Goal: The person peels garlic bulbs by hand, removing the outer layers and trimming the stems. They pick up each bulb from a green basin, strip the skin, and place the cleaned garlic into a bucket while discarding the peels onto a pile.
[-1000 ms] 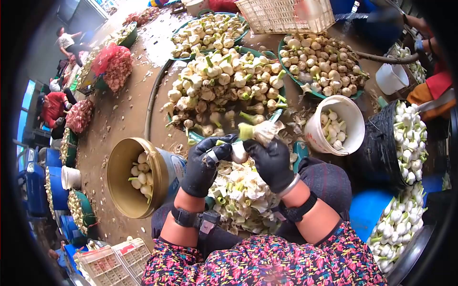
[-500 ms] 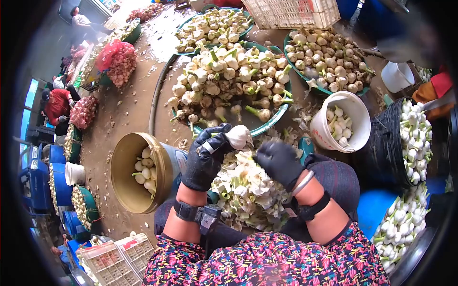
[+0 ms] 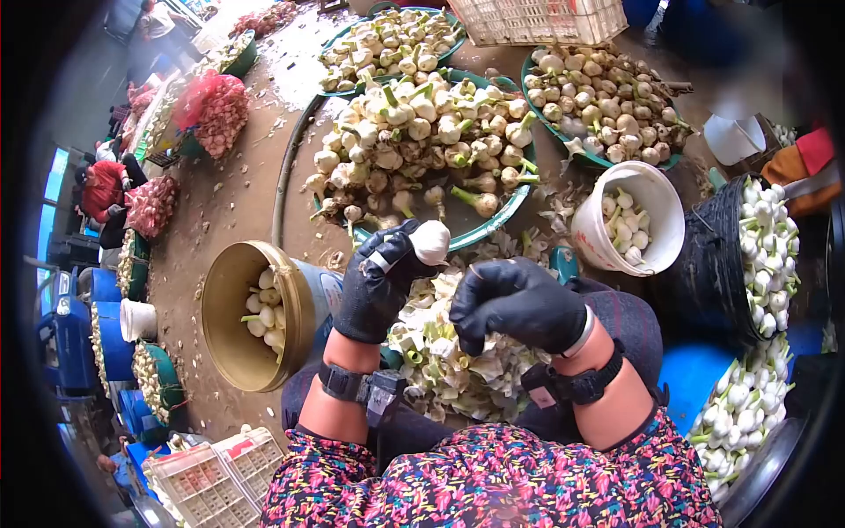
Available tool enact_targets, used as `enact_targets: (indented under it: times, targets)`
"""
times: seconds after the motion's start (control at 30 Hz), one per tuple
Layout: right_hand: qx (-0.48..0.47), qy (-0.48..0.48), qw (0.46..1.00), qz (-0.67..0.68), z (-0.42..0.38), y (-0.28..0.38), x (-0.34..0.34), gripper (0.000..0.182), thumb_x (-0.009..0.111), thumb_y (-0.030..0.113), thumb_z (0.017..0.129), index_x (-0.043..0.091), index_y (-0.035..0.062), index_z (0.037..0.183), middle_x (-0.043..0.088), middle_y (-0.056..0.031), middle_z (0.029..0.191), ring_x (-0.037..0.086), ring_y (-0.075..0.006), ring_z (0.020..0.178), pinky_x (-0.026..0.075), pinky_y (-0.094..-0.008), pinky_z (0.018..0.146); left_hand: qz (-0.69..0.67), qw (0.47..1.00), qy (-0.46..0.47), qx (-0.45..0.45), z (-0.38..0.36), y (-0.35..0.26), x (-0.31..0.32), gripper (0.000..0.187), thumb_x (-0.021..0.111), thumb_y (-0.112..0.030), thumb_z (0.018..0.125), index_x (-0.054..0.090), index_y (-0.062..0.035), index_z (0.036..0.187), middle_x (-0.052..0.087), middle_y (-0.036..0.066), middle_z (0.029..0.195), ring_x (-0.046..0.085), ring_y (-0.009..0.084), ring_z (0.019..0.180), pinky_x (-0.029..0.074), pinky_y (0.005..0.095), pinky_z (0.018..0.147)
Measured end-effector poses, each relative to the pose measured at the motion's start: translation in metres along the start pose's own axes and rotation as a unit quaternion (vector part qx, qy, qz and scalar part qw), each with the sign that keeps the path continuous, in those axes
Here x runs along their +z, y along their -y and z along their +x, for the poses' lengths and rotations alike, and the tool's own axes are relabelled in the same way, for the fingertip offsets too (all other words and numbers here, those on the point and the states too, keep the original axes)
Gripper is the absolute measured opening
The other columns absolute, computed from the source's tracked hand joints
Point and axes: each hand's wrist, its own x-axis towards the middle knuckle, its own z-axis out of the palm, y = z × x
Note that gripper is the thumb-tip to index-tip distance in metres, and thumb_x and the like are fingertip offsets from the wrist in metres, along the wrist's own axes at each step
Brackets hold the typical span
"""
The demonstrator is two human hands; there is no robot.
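A white garlic bulb (image 3: 430, 242) is gripped in the fingertips of my black-gloved left hand (image 3: 380, 280). To its right, my gloved right hand (image 3: 519, 304) is curled with fingers bent downward; whatever they may hold is hidden. Below both hands lies a heap of garlic skins and trimmed pieces (image 3: 458, 365), between my knees. Just beyond the hands stands a wide green tub (image 3: 493, 231) heaped with untrimmed garlic bulbs (image 3: 414, 132). Peeled bulbs lie in a tan bucket (image 3: 216, 343) on the left and in a white bucket (image 3: 671, 224) on the right.
More tubs of garlic (image 3: 396, 44) and brown-skinned bulbs (image 3: 607, 106) stand behind, near a white crate (image 3: 537, 22). A black basket (image 3: 713, 264) of white bulbs is at right. A hose (image 3: 286, 176) crosses the floor. Another person in red (image 3: 104, 189) sits far left.
My left hand has shifted slightly left and up with the garlic bulb. My right hand has turned, its fingers now pointing down and left over the skins.
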Motion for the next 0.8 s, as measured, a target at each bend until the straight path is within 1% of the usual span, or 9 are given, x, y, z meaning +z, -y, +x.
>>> enact_targets:
  times: [0.03,0.13,0.23,0.3,0.5,0.63,0.67,0.77,0.8]
  targets:
    - [-0.001,0.000,1.000,0.003,0.004,-0.007,-0.006,0.014,0.059,0.005,0.078,0.058,-0.0012,0.090,0.062,-0.0094,0.075,0.059,-0.0147,0.063,0.049,-0.0279,0.058,-0.222,0.974,-0.013,-0.048,0.000,0.000,0.003,0.032,0.045,-0.012,0.090,0.051,0.0082,0.113,0.058,0.016,0.109,0.060,0.0246,0.097,0.051,0.0358,0.083]
    - [-0.045,-0.326,0.894,-0.305,0.012,-0.021,-0.017,0.016,0.065,0.013,0.078,0.058,0.0011,0.087,0.060,-0.0037,0.071,0.053,-0.0068,0.061,0.045,-0.0241,0.056,-0.219,0.975,-0.013,-0.041,-0.004,-0.002,0.008,0.028,0.047,-0.009,0.089,0.053,0.0072,0.111,0.058,0.015,0.108,0.060,0.0228,0.096,0.051,0.0339,0.082]
    - [-0.177,-0.314,0.923,-0.136,0.020,-0.025,-0.013,0.011,0.066,0.009,0.077,0.058,0.0027,0.082,0.058,-0.0002,0.066,0.052,-0.0063,0.057,0.043,-0.0226,0.053,0.049,0.998,0.010,0.034,-0.005,-0.007,0.010,0.025,0.050,-0.007,0.087,0.055,0.0064,0.108,0.058,0.014,0.110,0.059,0.0204,0.097,0.050,0.0321,0.081]
    - [-0.135,-0.332,0.926,-0.117,0.020,-0.027,-0.013,0.009,0.065,0.006,0.077,0.057,0.0039,0.078,0.056,0.0016,0.063,0.050,-0.0053,0.055,0.042,-0.0208,0.051,-0.131,0.990,-0.022,-0.044,-0.004,-0.006,0.016,0.022,0.055,-0.006,0.085,0.057,0.0039,0.104,0.060,0.011,0.105,0.059,0.0184,0.097,0.050,0.0306,0.081]
    - [-0.073,-0.410,0.904,-0.095,0.029,-0.032,-0.011,0.011,0.062,0.011,0.082,0.058,0.0026,0.076,0.056,0.0006,0.061,0.049,-0.0048,0.051,0.040,-0.0211,0.046,0.391,0.893,0.006,0.221,-0.003,-0.006,0.026,0.016,0.063,-0.002,0.077,0.061,-0.0032,0.092,0.061,0.010,0.089,0.058,0.0227,0.083,0.046,0.0309,0.075]
    - [-0.084,-0.427,0.896,-0.092,0.031,-0.040,-0.018,0.010,0.058,0.008,0.079,0.058,-0.0002,0.074,0.060,-0.0038,0.062,0.053,-0.0072,0.051,0.043,-0.0219,0.047,0.440,0.870,0.030,0.220,-0.010,-0.002,0.035,0.023,0.068,0.000,0.066,0.061,-0.0060,0.088,0.060,0.010,0.086,0.055,0.0289,0.085,0.045,0.0365,0.075]
    - [-0.078,-0.434,0.888,-0.131,0.033,-0.044,-0.023,0.010,0.056,0.008,0.078,0.058,-0.0007,0.073,0.061,-0.0057,0.062,0.054,-0.0087,0.049,0.044,-0.0236,0.046,0.456,0.851,0.036,0.258,-0.011,0.002,0.036,0.020,0.065,-0.002,0.075,0.059,-0.0061,0.093,0.057,0.010,0.080,0.056,0.0249,0.078,0.045,0.0344,0.069]
    - [-0.097,-0.459,0.851,-0.235,0.037,-0.050,-0.028,0.010,0.055,0.009,0.078,0.058,0.0005,0.073,0.060,-0.0062,0.061,0.054,-0.0092,0.048,0.044,-0.0252,0.045,0.378,0.911,-0.007,0.163,-0.011,0.000,0.033,0.018,0.066,-0.004,0.075,0.060,-0.0036,0.091,0.061,0.011,0.089,0.059,0.0245,0.081,0.048,0.0329,0.070]
    - [-0.066,-0.463,0.867,-0.170,0.033,-0.048,-0.027,0.011,0.053,0.010,0.077,0.058,0.0013,0.073,0.059,-0.0067,0.060,0.054,-0.0097,0.049,0.045,-0.0263,0.047,0.107,0.992,-0.035,0.054,-0.010,0.002,0.030,0.017,0.061,-0.004,0.080,0.057,-0.0001,0.096,0.061,0.012,0.094,0.061,0.0251,0.084,0.051,0.0345,0.074]
